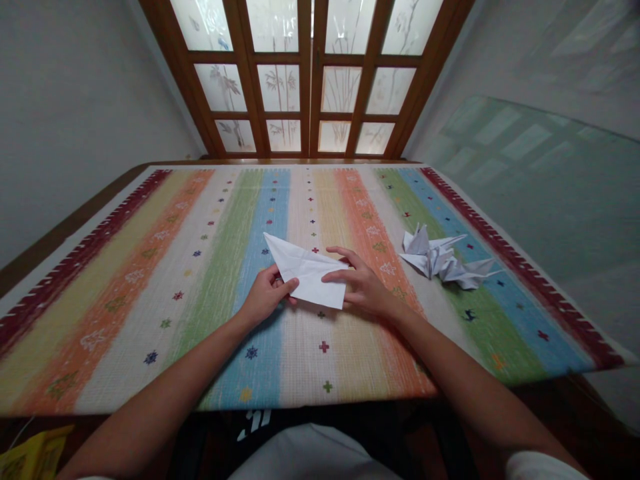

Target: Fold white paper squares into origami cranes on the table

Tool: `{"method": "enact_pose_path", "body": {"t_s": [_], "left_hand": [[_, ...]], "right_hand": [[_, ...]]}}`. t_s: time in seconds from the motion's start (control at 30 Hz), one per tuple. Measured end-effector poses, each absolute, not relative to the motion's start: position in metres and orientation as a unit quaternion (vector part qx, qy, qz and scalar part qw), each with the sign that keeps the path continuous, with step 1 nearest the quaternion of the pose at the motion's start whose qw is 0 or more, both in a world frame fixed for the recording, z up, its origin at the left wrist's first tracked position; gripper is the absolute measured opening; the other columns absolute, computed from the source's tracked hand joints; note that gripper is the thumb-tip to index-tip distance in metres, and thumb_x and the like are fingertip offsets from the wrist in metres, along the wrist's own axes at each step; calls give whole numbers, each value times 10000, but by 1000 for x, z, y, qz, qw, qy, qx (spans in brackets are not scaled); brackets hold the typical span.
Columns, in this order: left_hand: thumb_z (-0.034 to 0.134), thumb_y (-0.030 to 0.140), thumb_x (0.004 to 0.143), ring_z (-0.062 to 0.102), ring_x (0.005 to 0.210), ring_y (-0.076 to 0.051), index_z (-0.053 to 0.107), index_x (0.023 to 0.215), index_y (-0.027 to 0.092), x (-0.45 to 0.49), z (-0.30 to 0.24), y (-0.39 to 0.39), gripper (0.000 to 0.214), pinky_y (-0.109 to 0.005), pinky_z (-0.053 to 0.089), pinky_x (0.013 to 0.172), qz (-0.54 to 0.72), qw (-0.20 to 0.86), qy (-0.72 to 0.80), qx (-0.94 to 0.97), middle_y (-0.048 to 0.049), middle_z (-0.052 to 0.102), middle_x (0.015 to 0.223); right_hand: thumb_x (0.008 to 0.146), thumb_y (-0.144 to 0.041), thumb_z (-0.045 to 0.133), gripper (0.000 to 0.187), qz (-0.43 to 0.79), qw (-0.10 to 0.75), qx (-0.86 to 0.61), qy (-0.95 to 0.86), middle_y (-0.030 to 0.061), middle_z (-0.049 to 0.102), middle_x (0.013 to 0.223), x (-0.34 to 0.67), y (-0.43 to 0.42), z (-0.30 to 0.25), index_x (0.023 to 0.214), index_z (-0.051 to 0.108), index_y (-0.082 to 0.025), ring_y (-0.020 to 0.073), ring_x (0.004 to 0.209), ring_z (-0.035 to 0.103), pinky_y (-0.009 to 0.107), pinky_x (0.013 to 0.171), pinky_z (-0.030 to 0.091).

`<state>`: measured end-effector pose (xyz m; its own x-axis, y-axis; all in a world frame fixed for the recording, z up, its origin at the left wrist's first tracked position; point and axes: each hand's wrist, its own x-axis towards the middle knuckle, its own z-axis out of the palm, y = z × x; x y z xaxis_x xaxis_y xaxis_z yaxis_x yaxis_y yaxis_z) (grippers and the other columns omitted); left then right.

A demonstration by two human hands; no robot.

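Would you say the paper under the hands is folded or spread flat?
Folded: the paper tapers to a point at one end, with a crease across it.

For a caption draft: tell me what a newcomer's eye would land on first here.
The bright striped cloth fills the view. At its middle the left hand pinches a folded white paper and the right hand rests on it. Folded cranes lie to the right.

The person wears a white shirt point(310, 457), its short right sleeve point(545, 467) showing as a pale rounded edge at the lower right corner. The lap is covered by dark clothing point(350, 417) with a white mark point(254, 425) of slanted bars printed on it. Both forearms are bare down to the left hand point(265, 298) and right hand point(366, 288), which are bare too.
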<state>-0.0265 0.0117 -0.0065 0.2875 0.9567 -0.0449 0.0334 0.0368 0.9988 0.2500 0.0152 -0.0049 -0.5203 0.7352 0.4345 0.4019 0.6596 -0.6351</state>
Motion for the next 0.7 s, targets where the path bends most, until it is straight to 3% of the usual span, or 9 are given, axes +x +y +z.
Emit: {"method": "enact_pose_path", "body": {"t_s": [0.17, 0.33, 0.47, 0.6, 0.7], "left_hand": [[730, 421, 895, 680, 651, -152, 651, 1096, 134, -26, -12, 8, 359, -279, 585, 579, 358, 543, 423, 630, -73, 723, 925], [679, 439, 936, 682, 664, -164, 659, 1013, 142, -26, -14, 6, 308, -304, 570, 624, 315, 502, 416, 690, -69, 707, 914], [804, 444, 844, 647, 673, -165, 671, 973, 150, -26, -14, 6, 348, -271, 523, 598, 319, 463, 433, 705, -41, 692, 839], [752, 400, 890, 659, 708, -168, 703, 963, 151, -26, -13, 5, 264, -279, 539, 636, 328, 454, 435, 705, -49, 713, 855], [724, 386, 908, 676, 738, -179, 731, 972, 152, -26, -12, 5, 244, -295, 557, 666, 321, 465, 426, 707, -65, 740, 896]], "right_hand": [[977, -297, 730, 121, 252, 360, -359, -823, 106, 700, 1399, 254, 20, -8, 1038, 832, -281, 287, 1261, 682, 499, 1078, 550], [960, -372, 739, 144, 280, 369, -415, -783, 63, 770, 934, 250, 19, -10, 960, 748, -228, 225, 853, 722, 358, 791, 568], [892, -387, 784, 260, 302, 385, -452, -746, 36, 732, 895, 245, 16, -7, 1060, 656, -235, 193, 771, 667, 305, 691, 522], [929, -380, 723, 396, 352, 349, -430, -754, 2, 700, 823, 244, 13, -5, 1285, 644, -226, 164, 678, 617, 289, 647, 487], [951, -372, 686, 361, 359, 324, -426, -765, 7, 712, 811, 243, 11, -3, 1274, 704, -210, 161, 670, 612, 289, 647, 469]]}}
